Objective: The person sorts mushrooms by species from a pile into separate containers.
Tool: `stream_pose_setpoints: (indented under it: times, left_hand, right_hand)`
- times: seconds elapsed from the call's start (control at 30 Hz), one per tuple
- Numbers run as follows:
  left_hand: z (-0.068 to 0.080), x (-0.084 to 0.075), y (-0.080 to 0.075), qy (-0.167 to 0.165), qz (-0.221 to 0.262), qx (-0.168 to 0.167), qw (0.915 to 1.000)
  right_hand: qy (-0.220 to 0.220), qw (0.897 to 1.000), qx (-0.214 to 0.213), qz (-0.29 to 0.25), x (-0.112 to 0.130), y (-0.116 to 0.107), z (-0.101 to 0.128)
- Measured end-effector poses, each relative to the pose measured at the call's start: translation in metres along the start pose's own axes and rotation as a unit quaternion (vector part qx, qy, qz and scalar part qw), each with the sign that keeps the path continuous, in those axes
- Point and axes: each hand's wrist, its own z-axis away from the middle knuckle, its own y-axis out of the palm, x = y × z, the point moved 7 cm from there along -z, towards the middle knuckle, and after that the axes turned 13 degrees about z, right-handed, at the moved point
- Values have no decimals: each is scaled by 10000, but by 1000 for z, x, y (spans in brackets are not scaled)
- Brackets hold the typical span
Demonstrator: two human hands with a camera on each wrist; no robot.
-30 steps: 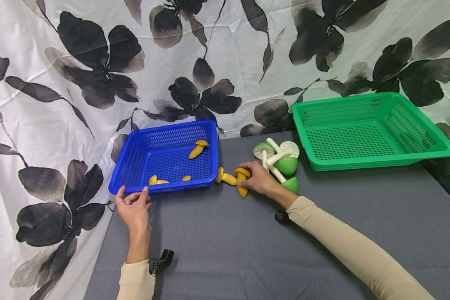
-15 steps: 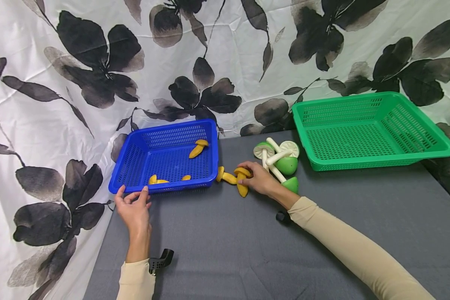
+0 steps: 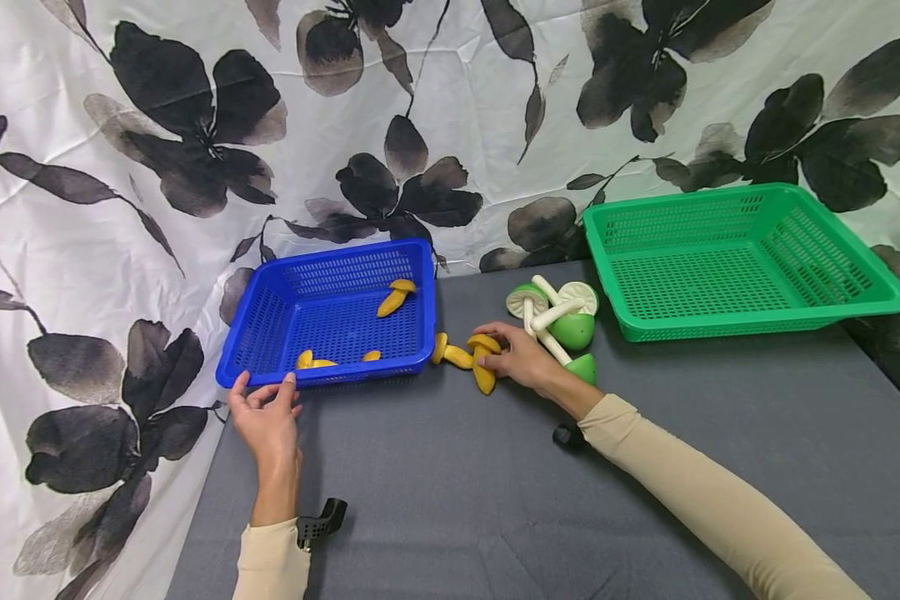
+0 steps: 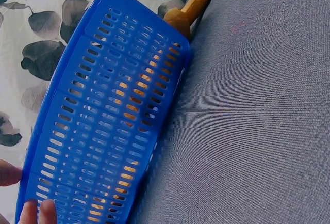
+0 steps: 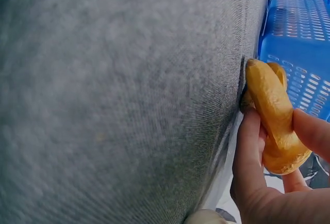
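Note:
My left hand (image 3: 266,410) holds the front rim of the blue basket (image 3: 322,377) near its left corner; its fingertips (image 4: 32,211) show against the basket wall (image 4: 103,131) in the left wrist view. Yellow toy mushrooms (image 3: 393,298) lie inside the basket. My right hand (image 3: 516,357) pinches a yellow mushroom (image 3: 483,367) that lies on the grey table just right of the basket. In the right wrist view the thumb and fingers (image 5: 250,146) close round that mushroom (image 5: 276,115). A second yellow mushroom (image 3: 450,353) lies beside it.
Three green-capped mushrooms with white stems (image 3: 562,321) lie behind my right hand. A green basket (image 3: 832,308) stands at the back right. A flowered cloth (image 3: 450,125) hangs behind the table. The grey table top (image 3: 457,500) stretches toward me.

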Motion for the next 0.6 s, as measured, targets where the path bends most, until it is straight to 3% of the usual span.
stream_pose_setpoints:
  times: [0.6]
  left_hand:
    - [0, 0, 0, -22, 59, -25, 10000]
  right_hand:
    - [209, 9988, -311, -321, 4, -6, 3]
